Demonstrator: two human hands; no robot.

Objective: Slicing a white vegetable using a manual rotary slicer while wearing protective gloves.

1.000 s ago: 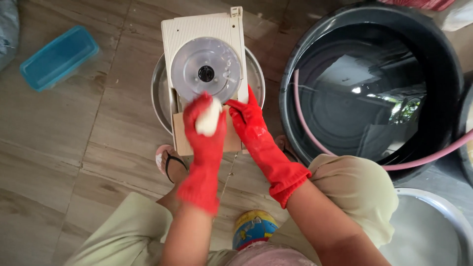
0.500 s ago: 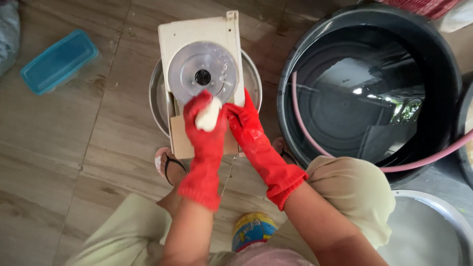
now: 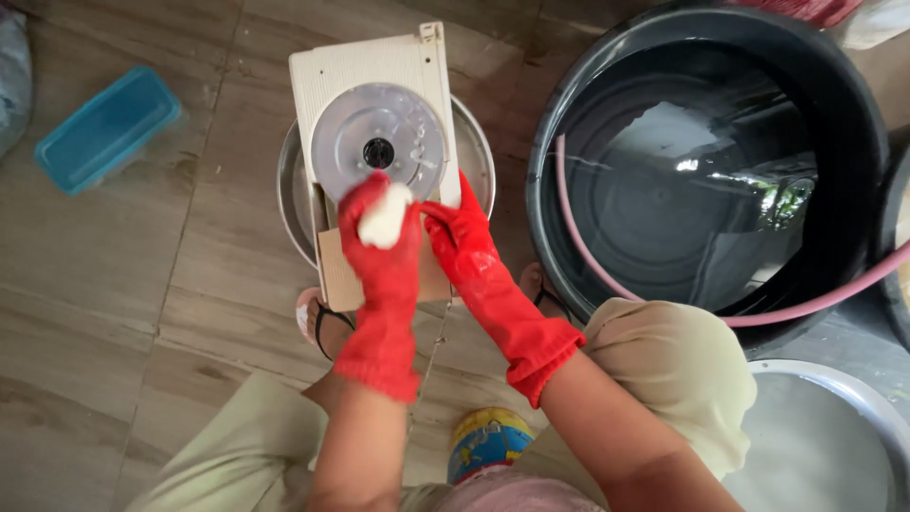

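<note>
Two big vessels are filling the right side: a black tub of water [image 3: 706, 161] with a pink hose [image 3: 607, 275] lying along its inner wall, and at 4 o'clock the rim of a pale basin [image 3: 834, 379]. At 12 o'clock a cream slicing board with a round steel blade disc [image 3: 379, 142] is resting across a steel bowl [image 3: 289, 190], which is sitting on the tiled floor [image 3: 123, 284]. A blue plastic box [image 3: 104, 128] is lying well apart at 10 o'clock.

Both hands are wearing red rubber gloves. The left hand [image 3: 384, 246] is closing around a white, pale chunk [image 3: 384, 216] and pressing it against the lower edge of the disc, at about 6 o'clock on the blade. The right hand [image 3: 460, 242] is gripping the board's lower right edge, just beside the left, steadying it.

My judgement: the chunk is looking short, so the gloved fingertips are sitting close to the blade, and a slip on the wet surface could be bringing them onto it. The board is only bridging the bowl's rim, so a hard push could be tipping it. A sandalled foot [image 3: 318, 318] is sitting right below.
</note>
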